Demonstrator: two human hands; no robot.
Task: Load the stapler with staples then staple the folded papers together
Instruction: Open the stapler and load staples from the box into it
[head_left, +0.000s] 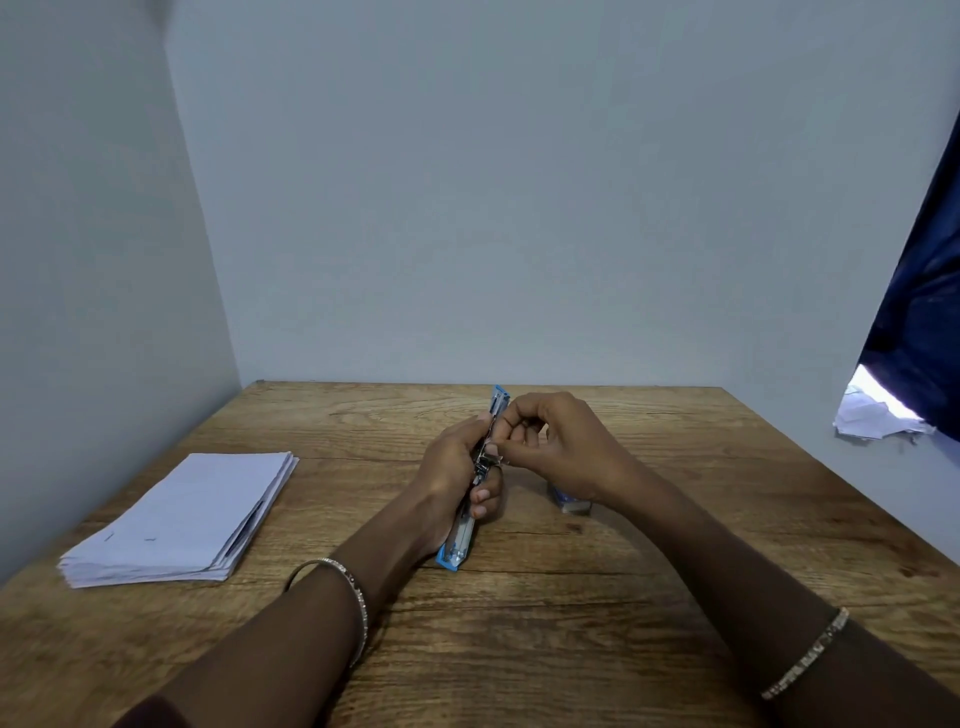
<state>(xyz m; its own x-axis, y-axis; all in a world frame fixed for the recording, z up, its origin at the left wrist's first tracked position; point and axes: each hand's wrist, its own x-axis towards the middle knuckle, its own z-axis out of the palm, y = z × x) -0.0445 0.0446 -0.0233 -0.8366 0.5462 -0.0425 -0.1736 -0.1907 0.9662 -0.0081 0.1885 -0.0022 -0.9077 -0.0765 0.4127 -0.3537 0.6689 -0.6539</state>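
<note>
Head view shows the left hand (451, 483) wrapped around the opened blue stapler (477, 486) above the bench (571, 597), steadying it so the right hand (558, 447), fingers pinched, can feed staples, folded papers (182, 519) waiting left

Both bare forearms reach forward from the bottom edge and converge near the middle, each wrist wearing a thin bangle. The left hand (452, 483) is curled in a closed grip, knuckles up, thumb side facing right, with two fingertips showing below the fist. The right hand (558, 447) sits just beside it, wrist bent inward and back of the hand up, its thumb and fingertips (501, 449) drawn together in a pinch against the left hand's thumb side.
</note>
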